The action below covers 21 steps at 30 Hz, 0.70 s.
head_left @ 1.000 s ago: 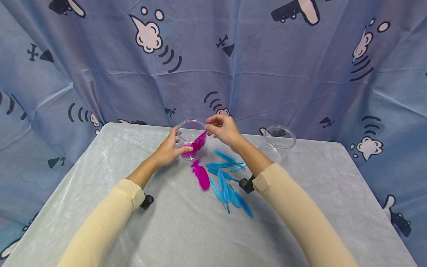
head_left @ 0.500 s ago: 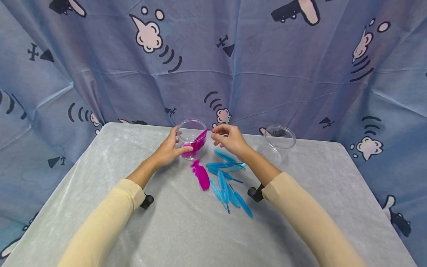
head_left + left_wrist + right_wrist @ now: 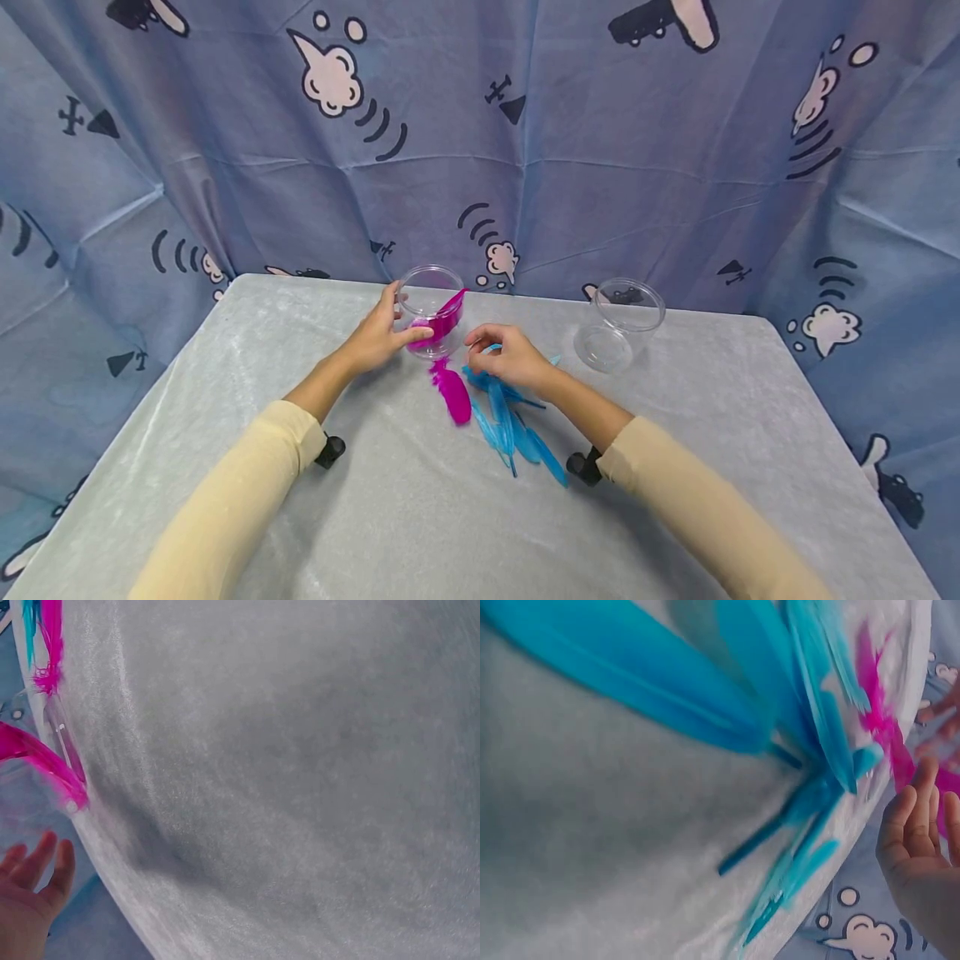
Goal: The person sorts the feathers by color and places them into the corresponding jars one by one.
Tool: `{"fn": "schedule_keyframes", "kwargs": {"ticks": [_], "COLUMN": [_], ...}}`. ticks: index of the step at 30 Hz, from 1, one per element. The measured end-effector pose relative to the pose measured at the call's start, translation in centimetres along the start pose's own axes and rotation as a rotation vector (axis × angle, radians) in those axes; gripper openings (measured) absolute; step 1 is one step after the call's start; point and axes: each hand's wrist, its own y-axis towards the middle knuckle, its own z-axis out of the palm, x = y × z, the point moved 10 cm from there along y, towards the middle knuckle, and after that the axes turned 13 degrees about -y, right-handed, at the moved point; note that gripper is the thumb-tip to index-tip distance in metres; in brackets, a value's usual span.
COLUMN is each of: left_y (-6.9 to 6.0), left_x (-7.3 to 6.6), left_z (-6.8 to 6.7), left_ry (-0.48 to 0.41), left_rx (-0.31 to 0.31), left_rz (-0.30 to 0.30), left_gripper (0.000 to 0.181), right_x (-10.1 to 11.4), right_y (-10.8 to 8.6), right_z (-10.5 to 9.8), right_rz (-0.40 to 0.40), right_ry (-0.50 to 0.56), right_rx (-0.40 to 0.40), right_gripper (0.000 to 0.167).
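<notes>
No words, numbers, labels or brand names could be read. The only signs were wordless prints on the creased blue fabric curtain (image 3: 450,108): white, black-outlined cartoon puffs (image 3: 332,82), pale black-rimmed ovals (image 3: 356,31), dark curved strokes (image 3: 392,142) set in rows, and solid dark triangles (image 3: 513,109) beside small dark cross-like marks (image 3: 498,89).

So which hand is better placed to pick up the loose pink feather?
Probably the right hand: it seems to hold nothing and is near the loose pink feather, while the left hand grips the clear jar.
</notes>
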Motion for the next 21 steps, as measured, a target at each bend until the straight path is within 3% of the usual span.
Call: {"fn": "schedule_keyframes", "kwargs": {"ticks": [5,21], "left_y": [0.1,0.1], "left_x": [0.0,0.1], "left_z": [0.0,0.0], "left_ry": [0.001,-0.012], "left_rx": [0.001,-0.002], "left_rz": [0.004,0.01], "left_gripper": [0.102,0.101], "right_x": [0.2,-1.6], "right_y": [-0.6,-2.9], "right_z": [1.3,3.2], "right_rz": [-0.043,0.052], "right_ry": [-0.059,-0.02], "right_rx": [0.039,0.135], "right_gripper": [0.031,0.034]}}
